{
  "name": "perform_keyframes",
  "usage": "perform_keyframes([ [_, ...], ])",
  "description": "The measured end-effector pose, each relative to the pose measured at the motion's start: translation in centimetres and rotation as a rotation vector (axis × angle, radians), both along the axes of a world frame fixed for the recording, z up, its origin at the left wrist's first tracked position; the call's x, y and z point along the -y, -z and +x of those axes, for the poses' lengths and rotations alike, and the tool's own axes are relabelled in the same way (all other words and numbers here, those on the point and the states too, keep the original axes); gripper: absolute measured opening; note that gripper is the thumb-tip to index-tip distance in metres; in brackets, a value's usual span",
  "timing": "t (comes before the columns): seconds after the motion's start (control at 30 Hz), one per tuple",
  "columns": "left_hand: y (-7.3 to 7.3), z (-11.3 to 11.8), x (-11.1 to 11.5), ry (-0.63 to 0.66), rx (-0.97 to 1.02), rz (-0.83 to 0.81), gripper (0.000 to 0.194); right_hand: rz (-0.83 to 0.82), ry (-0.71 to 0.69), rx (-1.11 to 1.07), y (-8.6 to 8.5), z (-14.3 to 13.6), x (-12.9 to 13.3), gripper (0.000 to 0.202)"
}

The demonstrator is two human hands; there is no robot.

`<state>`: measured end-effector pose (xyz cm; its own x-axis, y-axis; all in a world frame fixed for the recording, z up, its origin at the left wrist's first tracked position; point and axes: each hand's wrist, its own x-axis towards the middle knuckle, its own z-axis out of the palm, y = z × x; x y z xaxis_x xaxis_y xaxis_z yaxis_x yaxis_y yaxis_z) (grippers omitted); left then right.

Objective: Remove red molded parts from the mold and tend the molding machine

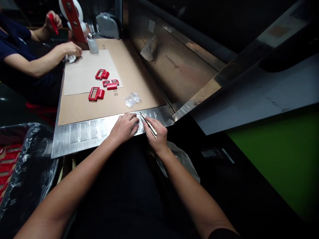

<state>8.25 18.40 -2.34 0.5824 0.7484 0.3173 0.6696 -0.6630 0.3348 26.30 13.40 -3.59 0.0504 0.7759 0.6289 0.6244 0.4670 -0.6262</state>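
Light falls unevenly, brightest on the flat brown cardboard sheet [128,63] at upper centre and the thin pale-grey paper sheet [82,76] left of it. Glare whitens the flat silver metal strip [74,146] below (strongest around its middle), and white glints break up the crumpled clear plastic film [132,99]. The slim pale tweezers [151,127] at centre read fairly crisply. Hazy reflections smear the shiny bronze-toned metal wall [171,63]. Upper right and bottom centre sink to near black; the smooth green panel [279,156] at right is dim and soft. Wide-angle stretch elongates the 2 bare forearms [74,182] toward the lower corners.
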Motion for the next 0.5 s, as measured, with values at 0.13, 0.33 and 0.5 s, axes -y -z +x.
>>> perform_keyframes([
  [0.13,0.2,0.0,-0.2,-0.013,0.032,-0.02,0.021,-0.02,0.014,0.06,0.7,-0.7,-0.8,0.024],
  [0.33,0.0,0.1,-0.2,-0.028,0.044,-0.036,0.016,-0.017,0.005,0.156,0.6,-0.9,-0.9,0.022],
  [0.5,0.0,0.2,-0.2,-0.043,0.059,-0.066,0.014,-0.025,-0.002,0.177,-0.3,-0.4,0.7,0.018],
])
